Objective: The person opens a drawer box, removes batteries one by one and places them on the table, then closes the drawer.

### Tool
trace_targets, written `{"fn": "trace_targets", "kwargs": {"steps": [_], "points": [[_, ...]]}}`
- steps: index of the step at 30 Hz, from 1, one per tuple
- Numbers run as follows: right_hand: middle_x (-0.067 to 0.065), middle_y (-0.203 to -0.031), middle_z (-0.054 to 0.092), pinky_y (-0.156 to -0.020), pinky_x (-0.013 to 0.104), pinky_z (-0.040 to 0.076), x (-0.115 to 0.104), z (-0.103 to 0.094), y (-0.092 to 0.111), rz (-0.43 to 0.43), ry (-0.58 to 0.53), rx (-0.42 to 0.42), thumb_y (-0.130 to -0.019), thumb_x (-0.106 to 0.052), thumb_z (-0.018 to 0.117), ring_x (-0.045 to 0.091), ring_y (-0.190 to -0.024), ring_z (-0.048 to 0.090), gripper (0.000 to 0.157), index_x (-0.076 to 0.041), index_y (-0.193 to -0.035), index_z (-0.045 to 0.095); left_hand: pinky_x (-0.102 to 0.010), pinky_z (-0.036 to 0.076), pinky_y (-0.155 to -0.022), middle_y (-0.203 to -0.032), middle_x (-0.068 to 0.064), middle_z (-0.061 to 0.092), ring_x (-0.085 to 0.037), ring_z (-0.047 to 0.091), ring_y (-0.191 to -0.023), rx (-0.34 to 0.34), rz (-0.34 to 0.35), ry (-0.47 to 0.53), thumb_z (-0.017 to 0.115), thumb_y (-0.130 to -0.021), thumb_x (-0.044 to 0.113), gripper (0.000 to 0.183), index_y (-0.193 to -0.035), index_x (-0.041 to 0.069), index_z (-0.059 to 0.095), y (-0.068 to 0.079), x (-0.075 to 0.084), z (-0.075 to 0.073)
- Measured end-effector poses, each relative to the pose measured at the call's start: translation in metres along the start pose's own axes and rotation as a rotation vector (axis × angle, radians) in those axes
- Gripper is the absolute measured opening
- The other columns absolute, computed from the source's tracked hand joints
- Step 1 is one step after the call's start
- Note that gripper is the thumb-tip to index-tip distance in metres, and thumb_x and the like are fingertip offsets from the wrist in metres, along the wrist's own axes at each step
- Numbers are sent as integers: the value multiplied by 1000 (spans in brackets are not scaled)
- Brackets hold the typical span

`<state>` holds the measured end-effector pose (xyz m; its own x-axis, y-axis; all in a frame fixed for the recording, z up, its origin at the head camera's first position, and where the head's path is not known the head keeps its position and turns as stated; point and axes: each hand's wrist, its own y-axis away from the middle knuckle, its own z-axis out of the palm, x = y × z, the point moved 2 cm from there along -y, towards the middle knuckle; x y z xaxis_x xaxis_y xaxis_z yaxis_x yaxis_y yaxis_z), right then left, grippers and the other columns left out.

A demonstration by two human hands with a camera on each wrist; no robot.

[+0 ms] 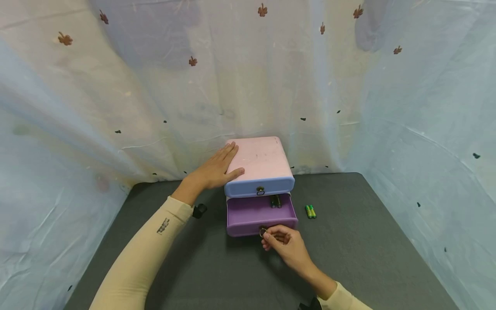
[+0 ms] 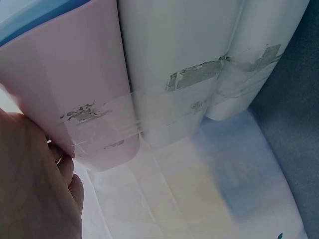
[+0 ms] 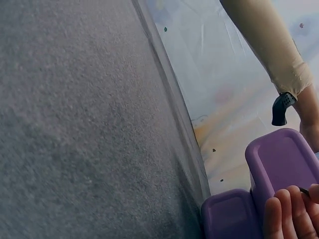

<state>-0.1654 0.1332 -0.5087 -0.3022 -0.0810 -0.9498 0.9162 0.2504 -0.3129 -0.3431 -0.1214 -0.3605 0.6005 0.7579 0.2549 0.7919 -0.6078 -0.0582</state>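
Observation:
A small drawer unit with a pink top (image 1: 259,159) stands on the table. Its blue top drawer (image 1: 242,188) is closed and has a ring pull (image 1: 260,190). Below it, a purple drawer (image 1: 248,217) is pulled out, with small dark green batteries (image 1: 275,201) partly in shadow at its back. My left hand (image 1: 217,168) rests on the pink top near its left side, fingers extended. At the purple drawer's front, my right hand (image 1: 284,244) pinches the ring pull (image 1: 262,232) between thumb and finger; its fingertips (image 3: 291,209) also show in the right wrist view.
Two green batteries (image 1: 311,211) lie side by side on the dark grey table (image 1: 337,258), right of the drawer unit. Another purple drawer front (image 3: 232,216) shows in the right wrist view. A pale patterned curtain (image 1: 248,94) hangs behind the unit and at both sides.

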Motion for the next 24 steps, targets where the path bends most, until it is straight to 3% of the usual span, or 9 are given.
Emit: {"fn": "trace_targets", "kwargs": {"steps": [24], "points": [[27,-94,77,-73,44,67,-6,3,15,26,5,-11,-103,-1,70,27,-81,79,11,9,-106,74,-43,0,-136,-181,-8,-8,-24,-8,-167,-5,-1,-5,38,-111,65,93,-173,10,-3,0,-1,0]]}}
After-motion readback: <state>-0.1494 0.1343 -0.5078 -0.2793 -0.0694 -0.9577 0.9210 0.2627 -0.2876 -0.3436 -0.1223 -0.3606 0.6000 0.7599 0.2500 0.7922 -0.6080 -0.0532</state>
